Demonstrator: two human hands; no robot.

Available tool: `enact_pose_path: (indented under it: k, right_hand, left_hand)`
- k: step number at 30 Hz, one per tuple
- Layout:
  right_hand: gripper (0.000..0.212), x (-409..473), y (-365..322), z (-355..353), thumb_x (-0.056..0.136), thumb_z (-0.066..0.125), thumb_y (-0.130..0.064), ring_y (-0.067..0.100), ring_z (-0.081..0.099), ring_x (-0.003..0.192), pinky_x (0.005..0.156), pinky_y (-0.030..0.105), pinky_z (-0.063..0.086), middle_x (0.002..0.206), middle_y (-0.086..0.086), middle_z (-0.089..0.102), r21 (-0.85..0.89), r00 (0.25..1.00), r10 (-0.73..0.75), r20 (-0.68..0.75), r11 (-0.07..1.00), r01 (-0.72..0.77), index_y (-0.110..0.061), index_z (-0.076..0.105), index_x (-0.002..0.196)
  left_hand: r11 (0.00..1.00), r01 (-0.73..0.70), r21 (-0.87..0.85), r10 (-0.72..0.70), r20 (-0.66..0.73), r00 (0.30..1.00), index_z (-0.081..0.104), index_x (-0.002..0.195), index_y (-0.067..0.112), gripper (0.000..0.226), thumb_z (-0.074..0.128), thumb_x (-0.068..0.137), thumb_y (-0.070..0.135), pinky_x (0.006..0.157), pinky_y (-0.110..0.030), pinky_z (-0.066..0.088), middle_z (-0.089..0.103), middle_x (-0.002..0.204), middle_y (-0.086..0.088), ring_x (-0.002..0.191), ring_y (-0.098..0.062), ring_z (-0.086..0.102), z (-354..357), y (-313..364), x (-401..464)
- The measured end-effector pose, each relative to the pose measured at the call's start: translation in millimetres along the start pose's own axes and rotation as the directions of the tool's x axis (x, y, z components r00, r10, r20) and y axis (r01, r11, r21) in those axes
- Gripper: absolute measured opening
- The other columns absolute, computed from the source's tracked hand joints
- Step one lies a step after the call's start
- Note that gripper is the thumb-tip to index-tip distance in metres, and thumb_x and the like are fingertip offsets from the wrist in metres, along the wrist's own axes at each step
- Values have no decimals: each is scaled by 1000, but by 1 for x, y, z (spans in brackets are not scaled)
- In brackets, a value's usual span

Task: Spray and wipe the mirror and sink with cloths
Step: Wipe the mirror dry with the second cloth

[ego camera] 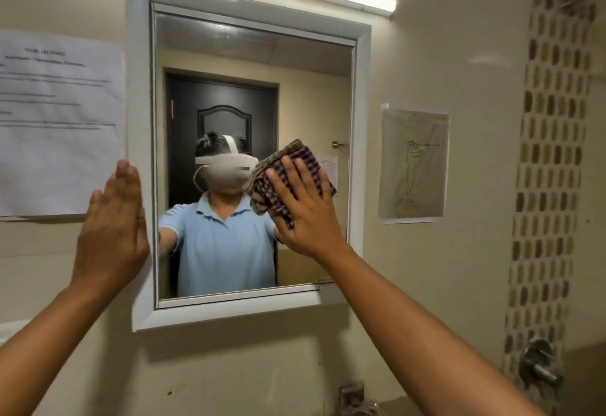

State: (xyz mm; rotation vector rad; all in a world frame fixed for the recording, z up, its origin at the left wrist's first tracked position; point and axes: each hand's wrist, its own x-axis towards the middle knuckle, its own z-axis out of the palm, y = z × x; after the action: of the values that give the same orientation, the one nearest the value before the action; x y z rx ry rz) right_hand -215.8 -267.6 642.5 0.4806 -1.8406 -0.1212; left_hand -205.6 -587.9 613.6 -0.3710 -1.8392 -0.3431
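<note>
No legible text on wall papers [59, 120]

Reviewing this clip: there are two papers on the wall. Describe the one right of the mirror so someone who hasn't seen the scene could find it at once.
Start at the white-framed mirror in the middle of the beige wall. Just past its right frame edge, before the mosaic tile strip, hangs a small drawing sheet. Unlike the larger white notice left of the mirror, which carries lines of text, it is yellowish and shows a line-drawn standing figure.

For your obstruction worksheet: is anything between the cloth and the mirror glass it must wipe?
Nothing visible. The right hand presses the checked folded cloth flat against the white-framed mirror with straight fingers. The left hand rests on the frame's left edge.
</note>
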Motion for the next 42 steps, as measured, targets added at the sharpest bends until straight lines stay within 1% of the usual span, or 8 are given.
enact_pose_path:
  k: [9, 12, 14, 17, 22, 26, 32, 42]
  right_hand:
    - [68, -29, 14, 7, 100, 39, -47, 24, -4, 153, 122, 54, 2, 166, 7, 3, 106, 941, 338, -23, 937, -334, -22, 13, 157]
    - [71, -51, -7, 17, 99, 44, -45, 26, -3, 153, 121, 57, 4, 166, 9, 2, 125, 910, 414, -20, 904, -409, -21, 11, 157]
    - [73, -61, -20, 23, 99, 45, -45, 28, -3, 153, 120, 59, 4, 165, 10, 0, 124, 902, 431, 2, 895, -428, -20, 9, 158]
    - [75, -64, -36, 29, 97, 46, -43, 28, -5, 152, 120, 58, 0, 165, 9, -5, 109, 968, 243, 59, 962, -248, -23, 6, 158]
    - [71, -38, -61, 24, 98, 46, -42, 26, -2, 153, 120, 56, -1, 166, 6, 2, 84, 996, -59, 69, 995, 53, -25, 11, 157]
    - [70, 23, -85, 20, 98, 41, -44, 25, -5, 153, 120, 58, 3, 166, 6, 0, 103, 992, -115, 55, 989, 109, -25, 9, 157]
    - [70, 45, -132, 25, 96, 40, -40, 25, -5, 153, 120, 60, 5, 166, 7, 0, 148, 996, -89, 15, 985, 86, -23, 10, 157]
    - [60, -52, -142, 49, 102, 31, -42, 23, 2, 153, 119, 56, 14, 165, 4, 8, 118, 925, -368, 92, 927, 357, -25, 16, 157]
  left_hand:
    - [991, 66, 118, -70, 31, 997, -4, 157, 21, 72, 30, 95, 17, 123, -33, 1, 2, 166, -4, 152, -24, 9, -8, 11, -3]
    - [983, 100, 154, -108, 41, 993, 0, 158, 15, 76, 41, 94, 6, 124, -44, 10, 6, 166, -9, 152, -28, 12, -13, 17, -4]
    - [978, 114, 173, -127, 66, 990, 2, 158, 12, 73, 32, 91, 16, 123, -46, 13, 6, 166, -10, 152, -29, 12, -16, 22, -4]
    - [970, 135, 203, -158, 102, 982, 0, 157, 11, 77, 22, 85, 24, 123, -47, 13, 4, 166, -9, 152, -27, 10, -19, 24, -5]
    - [968, 143, 205, -172, 130, 976, -3, 158, 14, 84, 44, 89, 8, 123, -48, 15, -2, 166, -6, 153, -24, 6, -15, 20, -7]
    - [978, 120, 171, -148, 167, 975, -3, 158, 13, 75, 19, 88, 31, 123, -49, 15, -2, 166, -6, 153, -22, 4, -16, 19, -11]
    - [992, 73, 100, -90, 177, 980, 2, 157, 10, 73, 4, 98, 54, 124, -46, 10, -1, 166, -7, 153, -22, 3, -16, 13, -19]
    - [998, 37, 46, -45, 188, 981, -4, 158, 15, 72, 35, 97, 17, 123, -51, 14, -5, 167, -3, 154, -20, 0, 1, 0, -61]
